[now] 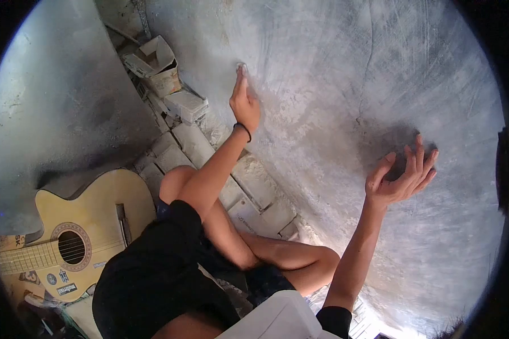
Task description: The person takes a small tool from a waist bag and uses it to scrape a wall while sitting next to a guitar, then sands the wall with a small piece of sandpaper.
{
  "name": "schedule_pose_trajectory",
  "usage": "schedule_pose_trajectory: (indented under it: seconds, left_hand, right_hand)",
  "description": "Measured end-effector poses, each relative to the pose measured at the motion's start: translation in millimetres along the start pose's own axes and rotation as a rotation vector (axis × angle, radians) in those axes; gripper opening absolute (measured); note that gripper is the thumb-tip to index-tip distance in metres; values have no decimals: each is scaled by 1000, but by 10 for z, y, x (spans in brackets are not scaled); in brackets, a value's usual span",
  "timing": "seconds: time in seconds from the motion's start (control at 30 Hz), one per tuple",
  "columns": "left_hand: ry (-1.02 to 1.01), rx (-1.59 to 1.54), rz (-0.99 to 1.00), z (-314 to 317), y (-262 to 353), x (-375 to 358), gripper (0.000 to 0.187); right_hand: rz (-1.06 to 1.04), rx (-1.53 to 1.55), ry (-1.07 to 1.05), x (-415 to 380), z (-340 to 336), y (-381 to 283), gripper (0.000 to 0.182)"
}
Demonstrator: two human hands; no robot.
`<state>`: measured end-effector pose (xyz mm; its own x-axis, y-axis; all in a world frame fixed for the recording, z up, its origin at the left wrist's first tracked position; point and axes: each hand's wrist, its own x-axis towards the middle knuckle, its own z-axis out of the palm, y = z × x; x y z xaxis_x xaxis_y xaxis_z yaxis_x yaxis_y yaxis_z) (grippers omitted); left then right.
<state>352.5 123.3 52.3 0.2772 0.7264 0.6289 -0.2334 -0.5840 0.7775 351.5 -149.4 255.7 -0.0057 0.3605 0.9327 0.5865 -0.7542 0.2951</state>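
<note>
My left hand is raised against the grey plastered wall, seen edge-on with its fingers pressed together. Something small and pale shows at its fingertips, too small to name. Around that wrist is a black band. Farther right, my right hand has its fingers spread, with the fingertips at or very near the same wall. Nothing shows between them. The wall has pale, powdery smears and a thin crack running between the two hands.
A yellow acoustic guitar lies at the left. A cardboard box and a pale block stand by the wall's foot. Tiles cover the floor beside my crossed legs. A white object partly blocks the bottom of the view.
</note>
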Motion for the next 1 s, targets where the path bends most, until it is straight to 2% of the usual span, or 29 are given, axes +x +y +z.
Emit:
schedule_pose_trajectory:
  seconds: [0.07, 0.13, 0.2, 0.37, 0.43, 0.53, 0.6, 0.7, 0.8, 0.87, 0.93, 1.0]
  left_hand:
    - [51, 2, -34, 35, 68, 70, 66]
    - [36, 1, -29, 28, 97, -192, 70]
    - [-79, -25, 69, -49, 129, -333, 71]
    - [4, -22, 81, -22, -113, 154, 66]
    - [47, 28, -52, -4, -54, 254, 65]
    - [-10, -35, -80, 7, 123, -333, 64]
    - [-59, -22, -177, 84, 233, -968, 65]
    - [-122, -66, -175, 37, 453, -1415, 68]
    - [-215, -75, -211, -93, 327, -1327, 68]
    - [-187, -133, -264, -77, 189, -1036, 66]
    - [-57, -26, -187, -5, 45, -800, 65]
    - [-39, -35, -194, 64, 129, -917, 65]
  right_hand:
    - [10, 11, 12, 4, 4, -5, 21]
    - [10, 34, 26, 16, 18, -8, 20]
    - [5, 30, 17, 14, 15, -8, 19]
    - [16, 13, 11, 20, -2, -18, 20]
    - [8, 29, 13, 17, 5, -12, 21]
    - [0, 32, 20, 20, 6, -21, 21]
    - [-3, 28, 23, 1, 14, -18, 21]
    - [-21, 31, 44, -3, 54, -28, 20]
    - [-28, 19, 34, -13, 16, -4, 20]
    - [-21, 14, 32, -10, 17, -7, 21]
    - [-11, 4, 31, -17, 25, -6, 21]
    - [-16, -16, 16, -12, 4, -1, 21]
